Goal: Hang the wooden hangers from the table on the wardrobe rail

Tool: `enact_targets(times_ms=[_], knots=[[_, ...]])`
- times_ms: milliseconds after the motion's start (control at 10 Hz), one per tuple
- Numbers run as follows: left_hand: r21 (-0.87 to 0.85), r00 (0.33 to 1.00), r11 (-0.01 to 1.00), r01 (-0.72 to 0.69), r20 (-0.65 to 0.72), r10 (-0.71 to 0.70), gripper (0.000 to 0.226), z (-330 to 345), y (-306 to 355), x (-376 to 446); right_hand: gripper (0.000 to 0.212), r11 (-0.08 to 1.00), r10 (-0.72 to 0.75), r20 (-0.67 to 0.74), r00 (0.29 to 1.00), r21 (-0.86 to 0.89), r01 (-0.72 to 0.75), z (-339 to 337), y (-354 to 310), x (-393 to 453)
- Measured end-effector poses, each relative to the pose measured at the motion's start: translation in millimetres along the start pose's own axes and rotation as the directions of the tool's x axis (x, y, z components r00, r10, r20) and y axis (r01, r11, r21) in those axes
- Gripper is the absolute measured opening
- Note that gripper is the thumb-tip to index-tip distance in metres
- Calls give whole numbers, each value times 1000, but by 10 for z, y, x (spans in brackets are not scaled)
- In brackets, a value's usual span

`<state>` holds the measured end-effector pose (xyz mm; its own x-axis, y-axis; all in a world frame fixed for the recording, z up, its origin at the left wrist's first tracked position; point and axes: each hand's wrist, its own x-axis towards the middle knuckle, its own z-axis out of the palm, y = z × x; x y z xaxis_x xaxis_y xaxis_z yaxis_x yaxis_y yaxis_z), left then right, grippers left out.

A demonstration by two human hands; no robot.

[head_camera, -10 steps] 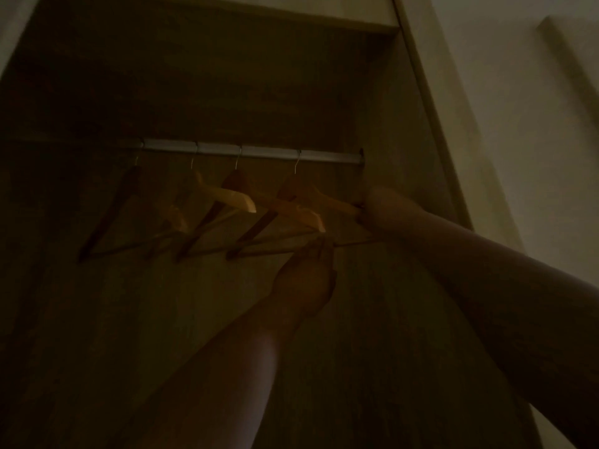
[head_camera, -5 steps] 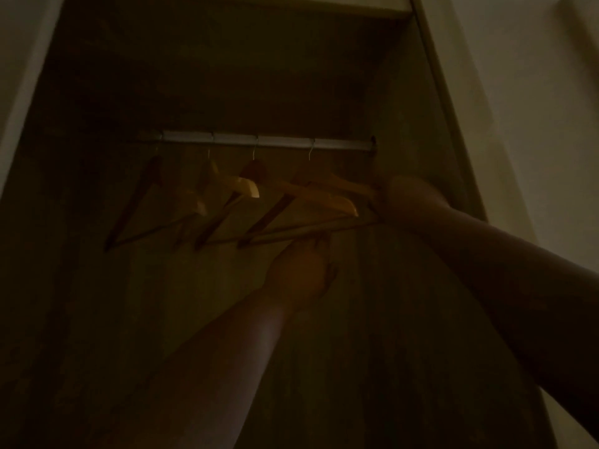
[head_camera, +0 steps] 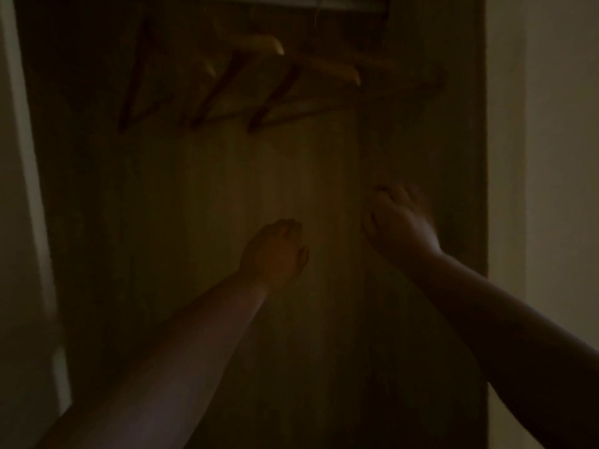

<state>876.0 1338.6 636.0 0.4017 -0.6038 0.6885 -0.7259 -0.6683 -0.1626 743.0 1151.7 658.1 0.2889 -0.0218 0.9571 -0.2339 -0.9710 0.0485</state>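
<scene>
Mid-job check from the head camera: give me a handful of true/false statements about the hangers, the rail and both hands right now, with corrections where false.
1. Hangers hang from the rail at the top of the frame. True.
2. The left hand grips a hanger. False: it is below the hangers, touching none.
3. The right hand is below the hangers with its fingers curled. True.
4. The right hand holds the rail. False: it is well below the rail and appears empty, though blurred.
5. The wardrobe below the hangers is full of clothes. False: only its bare back panel shows there.
</scene>
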Motion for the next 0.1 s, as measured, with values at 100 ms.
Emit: enact_targets(times_ms=[100], knots=[[-4, 985, 995, 99, 144, -97, 61, 281, 229, -569, 37, 997, 5, 302, 953, 68, -27, 224, -115, -654]])
